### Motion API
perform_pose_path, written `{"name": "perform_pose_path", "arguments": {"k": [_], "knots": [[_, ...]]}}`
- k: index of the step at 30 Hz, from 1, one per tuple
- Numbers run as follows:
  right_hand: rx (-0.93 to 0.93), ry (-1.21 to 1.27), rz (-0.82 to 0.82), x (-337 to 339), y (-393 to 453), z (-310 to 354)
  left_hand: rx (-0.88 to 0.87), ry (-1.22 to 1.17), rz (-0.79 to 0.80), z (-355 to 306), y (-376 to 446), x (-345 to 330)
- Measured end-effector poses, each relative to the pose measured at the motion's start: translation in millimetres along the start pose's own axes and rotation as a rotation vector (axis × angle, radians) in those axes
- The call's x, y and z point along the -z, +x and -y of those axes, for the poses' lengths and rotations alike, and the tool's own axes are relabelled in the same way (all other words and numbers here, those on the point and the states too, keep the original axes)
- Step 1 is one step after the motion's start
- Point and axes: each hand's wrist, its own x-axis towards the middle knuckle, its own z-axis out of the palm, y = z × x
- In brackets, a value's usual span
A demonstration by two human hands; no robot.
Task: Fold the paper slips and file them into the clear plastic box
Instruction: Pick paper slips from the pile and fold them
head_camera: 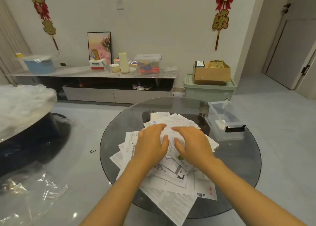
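A loose heap of white printed paper slips (171, 179) covers the middle of a round dark glass table (239, 166). Both my hands lie palm down on top of the heap, side by side. My left hand (151, 143) has its fingers stretched forward on the papers. My right hand (189, 142) rests just beside it, fingers spread and slightly bent, touching a slip between the two hands. A clear plastic box (224, 121) with a black latch stands open at the table's right rear; something small and white lies inside it.
A low TV cabinet (95, 75) with bottles and containers runs along the back wall. A green bin (208, 89) with a cardboard box on top stands behind the table. Plastic-wrapped furniture (22, 109) is at the left, plastic sheeting on the floor.
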Motion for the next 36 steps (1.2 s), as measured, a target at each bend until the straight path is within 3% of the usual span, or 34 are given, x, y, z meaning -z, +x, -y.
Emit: {"name": "perform_pose_path", "arguments": {"k": [5, 11, 15, 24, 30, 36], "knots": [[-0.023, 0.026, 0.223, -27.4, -20.9, -16.9, -0.079, -0.02, 0.289, 19.4, -7.7, -22.5], [-0.025, -0.138, 0.323, -34.6, -20.3, -21.0, -0.146, 0.084, 0.469, 22.0, -10.2, -32.9], [-0.1, -0.034, 0.393, -28.1, -26.4, -24.9, -0.129, 0.104, 0.524, 12.7, -13.6, -29.7], [-0.148, 0.273, 0.319, -5.3, -34.8, -34.5, -0.072, -0.058, 0.486, 23.2, -14.2, -16.6], [-0.173, 0.496, 0.41, 13.4, -43.4, -37.1, -0.023, -0.263, 0.507, 12.3, -24.7, -12.8], [-0.253, 0.675, 0.386, 17.5, -44.9, -42.0, 0.019, -0.314, 0.459, 4.1, -28.5, -29.8]]}}
